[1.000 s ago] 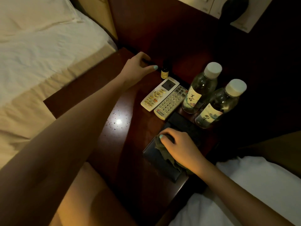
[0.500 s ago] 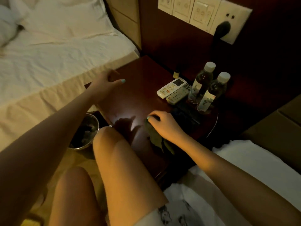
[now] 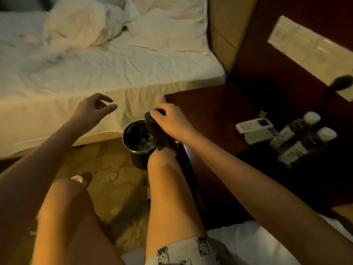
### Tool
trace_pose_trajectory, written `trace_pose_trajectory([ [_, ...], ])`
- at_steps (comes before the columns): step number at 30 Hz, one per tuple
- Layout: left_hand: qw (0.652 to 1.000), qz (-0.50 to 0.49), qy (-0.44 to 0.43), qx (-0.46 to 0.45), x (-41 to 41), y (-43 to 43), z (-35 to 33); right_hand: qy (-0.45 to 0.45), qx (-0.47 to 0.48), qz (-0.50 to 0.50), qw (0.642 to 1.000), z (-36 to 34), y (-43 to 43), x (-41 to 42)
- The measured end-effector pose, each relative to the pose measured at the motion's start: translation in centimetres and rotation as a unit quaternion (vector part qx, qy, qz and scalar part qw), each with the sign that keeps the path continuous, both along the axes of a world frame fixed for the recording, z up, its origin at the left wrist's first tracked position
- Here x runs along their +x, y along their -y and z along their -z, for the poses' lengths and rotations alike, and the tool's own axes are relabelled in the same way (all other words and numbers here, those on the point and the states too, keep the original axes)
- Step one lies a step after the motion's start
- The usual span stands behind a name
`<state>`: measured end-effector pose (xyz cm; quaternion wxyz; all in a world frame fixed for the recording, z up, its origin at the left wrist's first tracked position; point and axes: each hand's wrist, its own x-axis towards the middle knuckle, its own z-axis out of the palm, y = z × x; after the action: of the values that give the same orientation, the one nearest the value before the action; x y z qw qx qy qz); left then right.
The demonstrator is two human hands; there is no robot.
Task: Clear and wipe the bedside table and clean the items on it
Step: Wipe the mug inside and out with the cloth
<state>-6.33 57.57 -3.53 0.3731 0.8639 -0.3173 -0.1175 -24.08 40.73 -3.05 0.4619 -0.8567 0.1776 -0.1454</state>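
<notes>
HEAD CAMERA: A person's right hand [image 3: 170, 121] grips a dark cloth [image 3: 155, 134] at the near-left corner of the bedside table [image 3: 210, 104], holding it over a metal bin [image 3: 126, 131] on the floor (apparently to shake debris into it). The left hand [image 3: 91, 109] hangs in front of the bed [image 3: 95, 64], fingers loosely spread, holding nothing. 2 remotes [image 3: 252, 125] and 2 bottles [image 3: 299, 127] sit on the table's right side, so clearing looks unfinished. Wiping appears under way.
</notes>
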Motion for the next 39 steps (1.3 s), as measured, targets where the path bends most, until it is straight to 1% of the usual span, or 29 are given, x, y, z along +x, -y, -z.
trace_pose_trajectory([
  [6,0.993,-0.110,-0.030,0.032,2.9,-7.7,2.7,-0.040,-0.015,-0.090,0.995,1.8,-4.3,7.2],
  [11,0.978,-0.193,-0.054,0.053,5.2,-13.7,6.9,-0.072,-0.008,-0.155,0.985,5.5,-7.5,12.9],
  [14,0.969,-0.234,-0.061,0.051,6.7,-16.9,10.1,-0.099,-0.003,-0.174,0.980,8.2,-9.5,15.8],
  [18,0.959,-0.258,-0.107,0.053,9.2,-20.1,15.7,-0.146,0.017,-0.178,0.973,12.5,-11.7,19.2],
  [23,0.951,-0.257,-0.153,0.084,12.8,-21.7,23.6,-0.196,0.040,-0.176,0.964,18.4,-13.4,23.5],
  [29,0.919,-0.322,-0.211,0.088,15.7,-22.6,34.9,-0.265,0.026,-0.208,0.941,26.4,-14.2,28.0],
  [32,0.910,-0.341,-0.211,0.100,16.5,-22.3,39.5,-0.286,0.034,-0.215,0.933,29.7,-14.7,29.7],
  [35,0.907,-0.336,-0.221,0.122,17.5,-22.1,44.4,-0.297,0.027,-0.224,0.928,33.3,-15.4,31.7],
  [37,0.902,-0.344,-0.225,0.134,18.4,-22.2,47.3,-0.298,0.033,-0.227,0.927,35.2,-15.7,33.1],
  [39,0.897,-0.362,-0.211,0.144,19.4,-22.5,49.8,-0.293,0.045,-0.220,0.929,37.0,-16.0,34.4],
])
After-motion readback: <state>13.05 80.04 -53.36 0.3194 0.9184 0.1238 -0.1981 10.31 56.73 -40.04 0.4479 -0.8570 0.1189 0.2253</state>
